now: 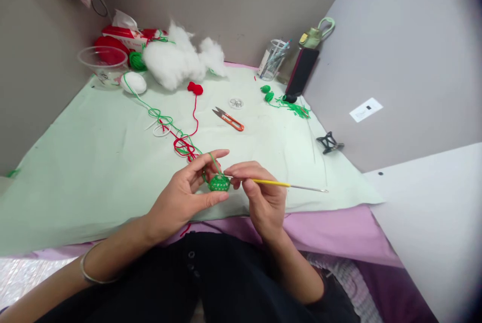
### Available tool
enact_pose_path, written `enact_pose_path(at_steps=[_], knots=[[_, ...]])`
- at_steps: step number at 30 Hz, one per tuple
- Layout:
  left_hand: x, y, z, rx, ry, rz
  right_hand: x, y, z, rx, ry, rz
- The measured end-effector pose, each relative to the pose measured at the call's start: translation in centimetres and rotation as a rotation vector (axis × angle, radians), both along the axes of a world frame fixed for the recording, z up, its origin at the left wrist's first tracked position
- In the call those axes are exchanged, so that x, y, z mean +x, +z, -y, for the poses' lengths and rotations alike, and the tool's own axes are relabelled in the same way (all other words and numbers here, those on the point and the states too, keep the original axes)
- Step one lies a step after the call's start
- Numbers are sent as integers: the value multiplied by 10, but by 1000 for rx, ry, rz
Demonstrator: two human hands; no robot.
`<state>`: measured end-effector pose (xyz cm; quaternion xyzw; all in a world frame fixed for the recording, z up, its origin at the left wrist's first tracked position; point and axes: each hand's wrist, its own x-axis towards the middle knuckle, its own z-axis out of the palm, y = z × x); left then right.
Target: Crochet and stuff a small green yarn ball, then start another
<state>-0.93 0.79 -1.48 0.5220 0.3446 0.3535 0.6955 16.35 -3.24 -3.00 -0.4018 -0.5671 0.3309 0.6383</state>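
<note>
Between the thumb and fingers of my left hand is a small round green crochet piece with lighter specks. A green strand runs up over my left index finger, which is stretched out. My right hand grips a crochet hook by its yellow handle. The hook's left tip meets the top edge of the green piece; its other metal end points right. Tangled red yarn and green yarn lie just beyond my left hand. Part of the piece is hidden by my fingers.
Orange thread snips lie beyond my hands, near a small dish of rings. White stuffing, a plastic tub and a tissue box stand at the back left. A pen cup, a phone and green scraps are at right.
</note>
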Motion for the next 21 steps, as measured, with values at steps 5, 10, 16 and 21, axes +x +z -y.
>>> enact_pose_path(at_steps=[5,10,16,21], knots=[[-1,7,0,88,-9,-67,5,3,0,63,50,93],[2,-3,5,86,-56,-55,8,-1,-1,139,32,154],[2,-6,7,-17,-8,-21,7,-8,-8,36,52,-95],[0,1,7,18,23,1,9,-8,-10,-30,151,-209]])
